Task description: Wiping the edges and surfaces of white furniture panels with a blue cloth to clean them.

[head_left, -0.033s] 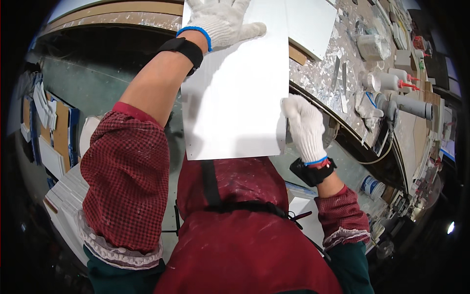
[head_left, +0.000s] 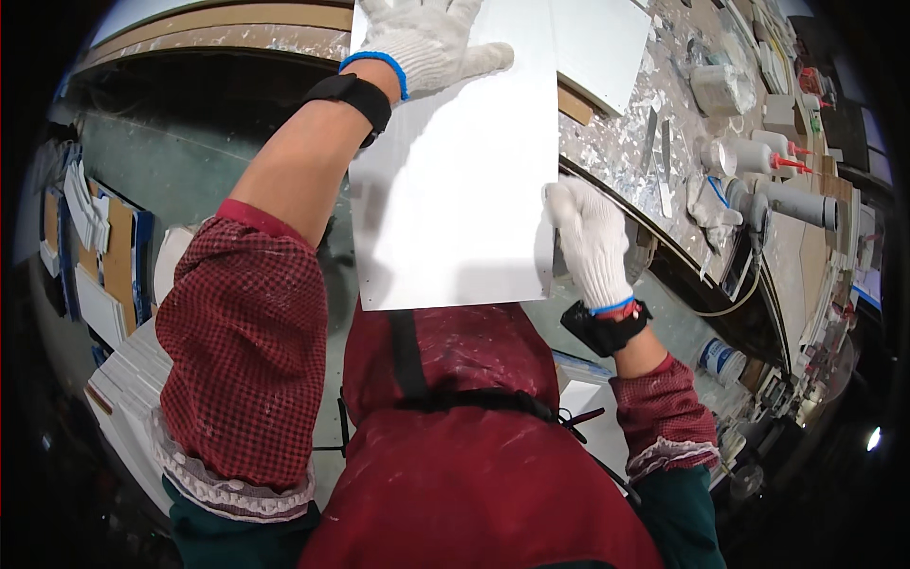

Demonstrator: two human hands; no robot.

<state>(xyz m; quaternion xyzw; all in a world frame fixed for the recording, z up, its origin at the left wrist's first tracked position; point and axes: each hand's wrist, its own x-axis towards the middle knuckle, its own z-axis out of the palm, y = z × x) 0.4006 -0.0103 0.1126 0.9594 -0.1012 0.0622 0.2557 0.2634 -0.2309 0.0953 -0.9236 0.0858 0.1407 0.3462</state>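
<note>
A long white board [head_left: 455, 199] reaches from the workbench toward me, its near end in front of my dark red apron [head_left: 455, 379]. My left hand [head_left: 427, 38], in a white knit glove with a blue cuff, lies flat on the board's far part with thumb and fingers spread. At the board's right edge is my right hand [head_left: 592, 237], gloved alike, with its fingers curled in and the thumb side against that edge. Whatever the curled fingers may hold is hidden from view.
The paint-spattered workbench [head_left: 616, 156] carries another white panel [head_left: 602, 47], white bottles with red tips [head_left: 758, 157], a grey cylindrical power tool [head_left: 796, 204] with a cord, and a loose glove [head_left: 711, 209]. Stacked white boards [head_left: 133, 379] stand on the floor at left.
My right hand has shifted very slightly away from me along the board's edge. The left hand and the board look almost unmoved.
</note>
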